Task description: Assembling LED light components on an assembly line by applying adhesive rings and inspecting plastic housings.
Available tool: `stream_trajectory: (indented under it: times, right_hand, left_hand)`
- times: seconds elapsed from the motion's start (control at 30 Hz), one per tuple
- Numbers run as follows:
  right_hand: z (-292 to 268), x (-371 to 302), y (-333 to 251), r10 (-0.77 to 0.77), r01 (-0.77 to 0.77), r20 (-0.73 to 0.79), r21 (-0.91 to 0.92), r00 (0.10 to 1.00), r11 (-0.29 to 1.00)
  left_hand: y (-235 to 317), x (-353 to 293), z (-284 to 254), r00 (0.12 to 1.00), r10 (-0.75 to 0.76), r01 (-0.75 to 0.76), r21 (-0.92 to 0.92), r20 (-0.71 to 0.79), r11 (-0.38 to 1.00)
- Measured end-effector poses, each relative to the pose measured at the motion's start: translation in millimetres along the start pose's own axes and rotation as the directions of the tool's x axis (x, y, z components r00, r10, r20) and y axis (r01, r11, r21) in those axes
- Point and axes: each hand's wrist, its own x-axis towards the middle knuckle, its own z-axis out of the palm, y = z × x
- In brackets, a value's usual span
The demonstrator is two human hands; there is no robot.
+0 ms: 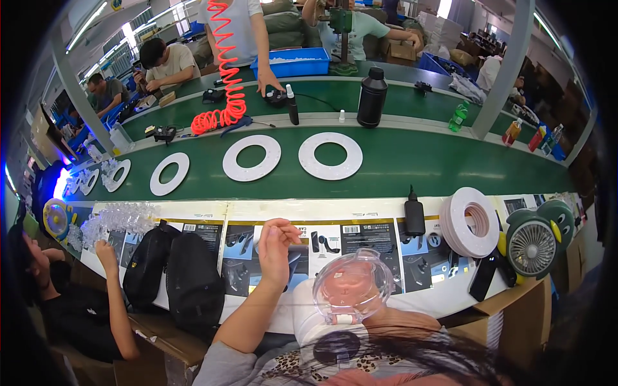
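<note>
My left hand (275,252) is raised over the near table, its fingers apart and loosely bent, with nothing in it. To its right, close to me, a drinking cup (353,283) with a clear, rounded lid and pinkish inside is held up and tilted. My right hand (394,320) reaches it from the right; the cup hides most of the fingers. Beneath them the table is covered with printed sheets (368,252). A black dropper bottle (414,215) and a stack of white rings (470,222) stand to the right.
White rings (252,157) lie along the green conveyor (412,161). Two black bags (193,273) and clear plastic pieces (125,219) are at left. A frog-shaped fan (533,248) and a black phone (483,278) sit at right. A co-worker's arm (114,289) is at left; a red coiled hose (222,83) hangs ahead.
</note>
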Motion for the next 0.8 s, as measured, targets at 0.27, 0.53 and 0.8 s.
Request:
stream_trajectory:
  times: [0.27,0.53,0.8]
  right_hand:
    - [2.1,4.1,0.5,-0.017,0.017,-0.012,0.032,1.000,0.999]
    - [-5.7,3.5,-8.1,-0.009,0.009,0.001,-0.018,1.000,1.000]
    - [0.8,5.1,-7.0,-0.037,0.034,0.046,0.057,0.998,0.998]
  left_hand:
    - [1.2,-0.4,-2.4,1.000,0.004,-0.005,-0.007,-0.013,1.000]
    - [-1.4,1.8,7.1,1.000,-0.002,0.002,-0.023,0.009,1.000]
    - [5.0,-1.5,-2.9,0.999,0.020,-0.020,0.013,0.041,1.000]
